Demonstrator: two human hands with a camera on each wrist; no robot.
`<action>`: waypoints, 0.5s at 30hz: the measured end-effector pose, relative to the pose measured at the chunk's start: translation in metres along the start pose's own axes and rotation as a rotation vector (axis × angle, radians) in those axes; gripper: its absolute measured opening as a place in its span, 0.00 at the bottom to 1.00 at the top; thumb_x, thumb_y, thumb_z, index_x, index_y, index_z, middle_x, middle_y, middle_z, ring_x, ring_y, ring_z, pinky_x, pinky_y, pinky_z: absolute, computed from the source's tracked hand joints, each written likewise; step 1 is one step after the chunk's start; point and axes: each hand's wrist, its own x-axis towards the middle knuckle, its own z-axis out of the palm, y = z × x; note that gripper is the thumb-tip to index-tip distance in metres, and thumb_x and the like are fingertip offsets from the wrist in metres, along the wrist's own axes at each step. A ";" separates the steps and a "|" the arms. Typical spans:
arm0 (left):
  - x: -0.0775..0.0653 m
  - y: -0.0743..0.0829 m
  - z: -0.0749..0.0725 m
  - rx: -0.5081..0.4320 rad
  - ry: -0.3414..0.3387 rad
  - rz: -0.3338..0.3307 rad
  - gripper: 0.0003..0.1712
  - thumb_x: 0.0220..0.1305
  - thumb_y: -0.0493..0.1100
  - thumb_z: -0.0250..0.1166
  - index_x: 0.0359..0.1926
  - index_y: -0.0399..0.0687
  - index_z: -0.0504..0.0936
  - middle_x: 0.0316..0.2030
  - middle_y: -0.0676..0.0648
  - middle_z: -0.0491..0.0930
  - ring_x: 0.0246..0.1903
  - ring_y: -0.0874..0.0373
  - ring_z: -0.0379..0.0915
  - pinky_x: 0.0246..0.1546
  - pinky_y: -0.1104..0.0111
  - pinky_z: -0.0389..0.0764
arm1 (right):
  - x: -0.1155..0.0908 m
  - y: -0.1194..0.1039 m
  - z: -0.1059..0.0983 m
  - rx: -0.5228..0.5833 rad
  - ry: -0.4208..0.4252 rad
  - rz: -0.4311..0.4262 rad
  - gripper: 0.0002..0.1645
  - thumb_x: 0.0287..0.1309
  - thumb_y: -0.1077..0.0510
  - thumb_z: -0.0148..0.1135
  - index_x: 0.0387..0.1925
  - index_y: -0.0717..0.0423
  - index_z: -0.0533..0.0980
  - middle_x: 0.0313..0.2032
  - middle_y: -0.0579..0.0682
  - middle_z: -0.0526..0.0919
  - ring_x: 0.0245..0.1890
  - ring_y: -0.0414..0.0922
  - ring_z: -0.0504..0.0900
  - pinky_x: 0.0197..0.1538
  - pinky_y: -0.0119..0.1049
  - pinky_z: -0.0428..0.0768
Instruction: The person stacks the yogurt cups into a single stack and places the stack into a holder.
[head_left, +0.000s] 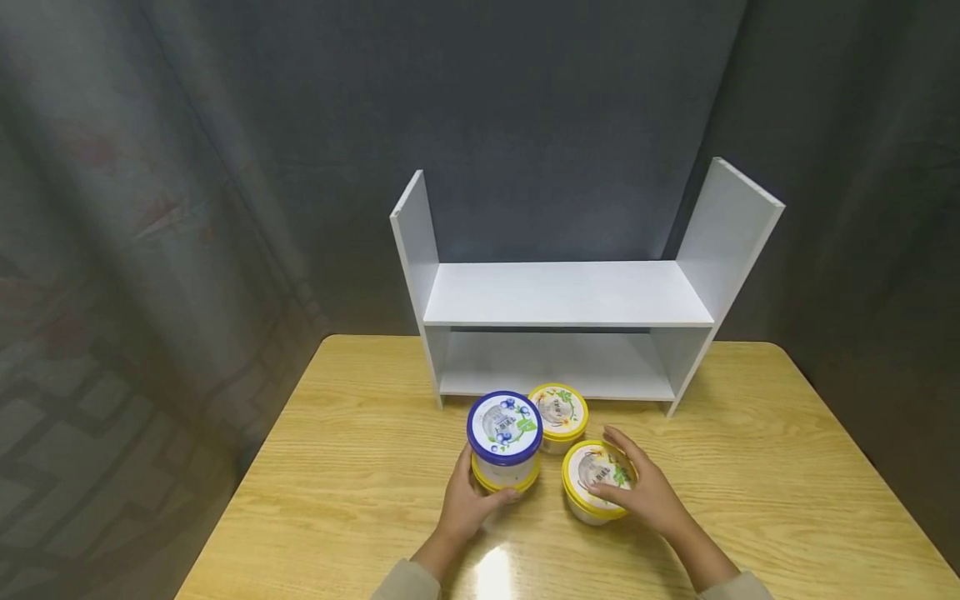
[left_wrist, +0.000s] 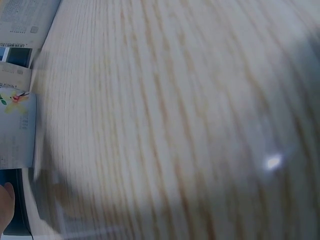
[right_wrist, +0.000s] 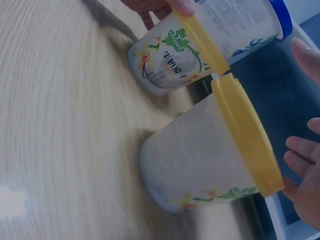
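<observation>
My left hand (head_left: 465, 500) grips a yellow-lidded tub (head_left: 501, 483) from its near left side, thumb at the lid. On top of that tub stands a blue-lidded tub (head_left: 505, 429) with blueberries printed on it. My right hand (head_left: 645, 492) is over the lid of another yellow-lidded tub (head_left: 596, 483), thumb and fingers spread across its right part. In the right wrist view, fingers (right_wrist: 302, 155) of this hand are extended beside that lid. Just behind, a third yellow-lidded tub (head_left: 558, 412) stands upright. The left wrist view catches only tub sides (left_wrist: 15, 130) at its left edge.
A white two-tier shelf (head_left: 567, 293) stands at the back of the wooden table (head_left: 337, 467), behind the tubs. Its tall side panels (head_left: 731, 217) rise above the upper board. Dark grey curtains (head_left: 555, 125) surround the table.
</observation>
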 end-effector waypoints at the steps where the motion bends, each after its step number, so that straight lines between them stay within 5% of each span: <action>1: 0.000 0.000 0.000 0.004 0.000 -0.003 0.58 0.34 0.48 0.73 0.64 0.45 0.49 0.60 0.43 0.56 0.60 0.49 0.49 0.60 0.57 0.49 | 0.000 0.001 0.000 -0.002 -0.002 0.003 0.48 0.38 0.54 0.68 0.61 0.57 0.54 0.59 0.62 0.58 0.58 0.63 0.51 0.52 0.68 0.48; 15: 0.001 -0.002 0.001 0.040 0.005 -0.007 0.58 0.33 0.51 0.73 0.64 0.46 0.49 0.60 0.45 0.56 0.59 0.51 0.49 0.59 0.58 0.51 | -0.007 0.015 0.002 -0.034 0.012 0.018 0.51 0.35 0.54 0.70 0.61 0.58 0.54 0.59 0.66 0.54 0.57 0.66 0.51 0.49 0.70 0.49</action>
